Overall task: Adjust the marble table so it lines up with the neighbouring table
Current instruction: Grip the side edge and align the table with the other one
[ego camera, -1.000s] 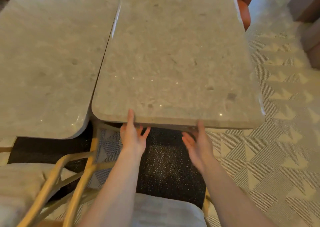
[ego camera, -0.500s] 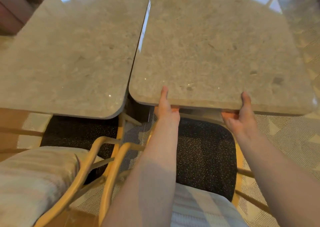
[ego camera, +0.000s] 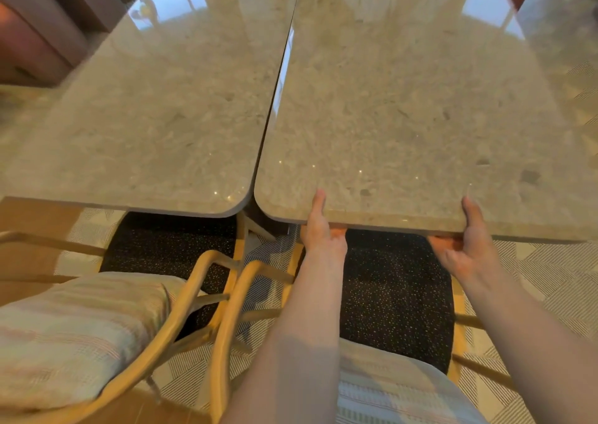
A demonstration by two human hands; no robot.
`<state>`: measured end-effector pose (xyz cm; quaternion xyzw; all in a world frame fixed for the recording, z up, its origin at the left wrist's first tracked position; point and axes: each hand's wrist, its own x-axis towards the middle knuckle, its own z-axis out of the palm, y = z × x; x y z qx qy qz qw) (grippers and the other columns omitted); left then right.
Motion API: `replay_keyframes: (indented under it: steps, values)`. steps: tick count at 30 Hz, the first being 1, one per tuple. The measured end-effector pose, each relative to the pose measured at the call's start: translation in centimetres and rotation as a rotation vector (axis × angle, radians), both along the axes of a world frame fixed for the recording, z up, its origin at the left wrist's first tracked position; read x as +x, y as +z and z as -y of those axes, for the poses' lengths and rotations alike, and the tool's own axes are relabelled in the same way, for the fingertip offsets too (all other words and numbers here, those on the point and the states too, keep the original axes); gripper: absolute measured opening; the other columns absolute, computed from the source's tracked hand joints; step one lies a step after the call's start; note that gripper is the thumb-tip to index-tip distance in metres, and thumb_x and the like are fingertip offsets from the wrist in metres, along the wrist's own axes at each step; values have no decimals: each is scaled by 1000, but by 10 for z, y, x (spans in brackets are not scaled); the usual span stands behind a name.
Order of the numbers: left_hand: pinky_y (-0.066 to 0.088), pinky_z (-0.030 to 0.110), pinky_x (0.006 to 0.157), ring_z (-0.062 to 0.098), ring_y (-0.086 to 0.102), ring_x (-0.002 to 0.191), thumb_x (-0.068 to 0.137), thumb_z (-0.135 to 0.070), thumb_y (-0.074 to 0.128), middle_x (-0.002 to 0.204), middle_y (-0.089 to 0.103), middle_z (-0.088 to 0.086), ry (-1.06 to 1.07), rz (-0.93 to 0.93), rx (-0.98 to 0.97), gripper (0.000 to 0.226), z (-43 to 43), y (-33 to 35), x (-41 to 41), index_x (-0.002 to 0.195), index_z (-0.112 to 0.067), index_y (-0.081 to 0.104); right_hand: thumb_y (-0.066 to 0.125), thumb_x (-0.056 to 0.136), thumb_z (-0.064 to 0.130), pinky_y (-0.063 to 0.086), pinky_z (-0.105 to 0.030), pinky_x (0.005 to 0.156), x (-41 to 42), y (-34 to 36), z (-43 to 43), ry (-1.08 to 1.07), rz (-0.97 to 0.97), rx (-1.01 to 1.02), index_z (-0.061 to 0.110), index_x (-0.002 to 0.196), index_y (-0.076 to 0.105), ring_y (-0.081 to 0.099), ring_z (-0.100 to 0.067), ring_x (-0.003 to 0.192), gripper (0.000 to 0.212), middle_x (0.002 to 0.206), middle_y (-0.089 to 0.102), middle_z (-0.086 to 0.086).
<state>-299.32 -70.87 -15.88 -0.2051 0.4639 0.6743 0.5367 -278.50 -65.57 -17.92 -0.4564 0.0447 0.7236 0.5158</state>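
Both hands grip the near edge of the marble table [ego camera: 404, 106], which sits on the right, side by side with the neighbouring table [ego camera: 155, 106]. The left hand [ego camera: 322, 229] has its thumb on the polished surface and its fingers [ego camera: 338, 231] curled under the slab, pinching it. The right hand [ego camera: 469, 245] clamps the same edge further right (thumb on top, fingers [ego camera: 443, 242] beneath). A thin gap separates the two tops; their near edges look roughly level. Two cushioned chairs [ego camera: 81, 326] stand below.

Two bare marble tables, the marble table [ego camera: 404, 106] and neighbouring table [ego camera: 168, 106], stand side by side on patterned carpet [ego camera: 550, 281].
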Motion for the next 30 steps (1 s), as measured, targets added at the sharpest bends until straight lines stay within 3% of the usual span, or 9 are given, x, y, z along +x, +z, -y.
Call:
replay_keyframes:
  steps: [9, 16, 18, 20, 22, 24, 26, 28, 30]
  values:
    - [64, 53, 88, 39, 72, 122, 86, -24, 89, 132, 74, 19, -10, 18, -10, 72, -1, -2, -7, 150, -16, 54, 84, 93, 33, 70, -49, 82, -6, 2, 2, -23, -45, -38, 13, 133, 67, 84, -32, 100, 48, 116, 84, -15]
    - [63, 56, 91, 40, 71, 123, 89, -23, 86, 136, 72, 21, -6, 32, -34, 73, -1, 4, -7, 153, -16, 51, 82, 94, 36, 69, -49, 84, -6, 14, 5, -20, -80, -115, 12, 138, 65, 82, -34, 110, 53, 119, 83, -17]
    - [63, 54, 89, 36, 71, 115, 94, -24, 82, 132, 71, 20, 14, -8, -52, 70, 4, 12, -6, 155, -17, 47, 79, 94, 39, 65, -47, 91, -8, 20, 12, 40, -70, -120, 11, 144, 61, 78, -34, 117, 60, 125, 80, -20]
    - [58, 53, 105, 34, 68, 121, 98, -33, 78, 134, 67, 17, 31, -50, -77, 70, 14, 22, -2, 157, -19, 44, 74, 94, 45, 56, -51, 108, -20, 29, 26, 274, 0, -104, 5, 152, 49, 68, -39, 131, 74, 146, 66, -28]
    - [45, 48, 122, 33, 58, 141, 97, -48, 75, 150, 60, 15, 6, -147, -81, 78, 26, 46, 7, 161, -18, 41, 74, 88, 55, 47, -54, 120, -37, 47, 43, 564, 48, -51, 2, 161, 34, 56, -44, 144, 99, 158, 51, -32]
    - [34, 47, 131, 30, 47, 154, 98, -58, 69, 164, 51, 11, -13, -290, -15, 82, 36, 84, 17, 164, -20, 40, 74, 80, 63, 56, -48, 109, -50, 79, 56, 687, 128, 83, 6, 156, 41, 66, -40, 132, 101, 152, 58, -29]
    - [30, 47, 132, 25, 41, 158, 103, -56, 62, 166, 49, 4, -7, -542, 133, 70, 48, 133, 26, 162, -23, 43, 72, 88, 63, 62, -37, 99, -49, 119, 60, 612, 241, 336, 3, 150, 50, 73, -28, 119, 89, 146, 65, -22]
    - [36, 44, 129, 21, 48, 153, 104, -54, 61, 155, 58, -2, -83, -825, 299, 51, 69, 187, 38, 147, -28, 54, 72, 94, 59, 61, -36, 106, -36, 173, 67, 513, 331, 599, 8, 144, 57, 75, -22, 120, 73, 141, 70, -14]
    - [44, 35, 122, 21, 55, 148, 93, -66, 69, 146, 62, -4, -214, -1131, 449, 56, 105, 239, 51, 135, -31, 58, 78, 85, 67, 58, -37, 112, -13, 232, 83, 460, 442, 895, 17, 136, 62, 73, -22, 126, 74, 133, 73, -3]
